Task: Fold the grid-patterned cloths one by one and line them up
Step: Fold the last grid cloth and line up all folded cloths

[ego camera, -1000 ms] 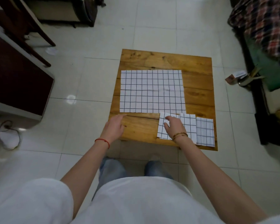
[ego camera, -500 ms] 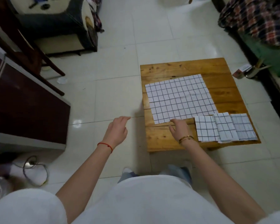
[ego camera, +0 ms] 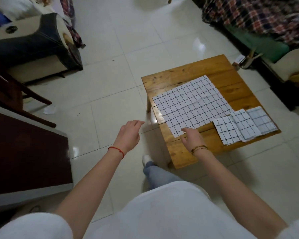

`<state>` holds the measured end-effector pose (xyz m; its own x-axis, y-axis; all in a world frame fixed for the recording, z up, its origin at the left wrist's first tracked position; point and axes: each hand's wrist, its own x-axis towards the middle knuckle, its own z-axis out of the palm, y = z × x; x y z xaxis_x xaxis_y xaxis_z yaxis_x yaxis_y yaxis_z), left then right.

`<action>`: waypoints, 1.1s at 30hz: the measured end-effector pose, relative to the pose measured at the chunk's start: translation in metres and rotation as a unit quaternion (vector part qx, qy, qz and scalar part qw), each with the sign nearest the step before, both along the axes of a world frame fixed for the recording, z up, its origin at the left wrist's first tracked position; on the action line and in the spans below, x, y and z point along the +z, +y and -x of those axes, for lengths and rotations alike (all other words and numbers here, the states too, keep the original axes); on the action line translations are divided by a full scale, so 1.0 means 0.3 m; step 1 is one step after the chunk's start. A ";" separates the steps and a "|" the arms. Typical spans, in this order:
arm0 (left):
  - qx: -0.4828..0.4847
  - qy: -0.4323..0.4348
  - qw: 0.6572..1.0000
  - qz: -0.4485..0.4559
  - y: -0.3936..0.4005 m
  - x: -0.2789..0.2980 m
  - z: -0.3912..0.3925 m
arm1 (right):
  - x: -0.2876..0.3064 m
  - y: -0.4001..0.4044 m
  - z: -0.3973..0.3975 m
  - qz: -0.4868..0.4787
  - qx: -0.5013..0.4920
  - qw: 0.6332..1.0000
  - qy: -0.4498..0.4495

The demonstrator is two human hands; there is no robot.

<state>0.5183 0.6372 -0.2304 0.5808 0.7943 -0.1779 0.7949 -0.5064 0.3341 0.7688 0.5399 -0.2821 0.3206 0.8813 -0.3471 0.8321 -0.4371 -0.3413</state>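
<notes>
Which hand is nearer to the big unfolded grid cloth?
Right. The right hand touches the near edge of the unfolded cloth; the left hand hangs beside the table, apart.

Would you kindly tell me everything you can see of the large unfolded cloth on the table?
The large cloth is white with a thin dark grid and looks like light fabric. It lies spread flat, faintly creased across the middle, on the wooden table. Its near right corner lies beside the first folded cloth. The right hand rests its fingertips at the near edge; the left hand is off it.

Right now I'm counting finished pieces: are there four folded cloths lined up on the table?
No, only three folded cloths sit in the row beside the unfolded cloth.
</notes>
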 end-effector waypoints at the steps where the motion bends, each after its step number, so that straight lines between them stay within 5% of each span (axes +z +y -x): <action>1: -0.009 0.002 1.000 -0.002 0.038 0.001 -0.004 | -0.004 0.018 0.007 -0.001 -0.013 1.000 0.004; 20: -0.274 0.028 0.961 -0.033 0.839 -0.019 -0.296 | -0.002 0.452 -0.055 -0.024 -0.256 0.966 0.027; 33: -0.496 0.087 0.864 -0.007 1.105 -0.157 -0.532 | -0.103 0.522 0.049 -0.001 -0.457 0.889 0.044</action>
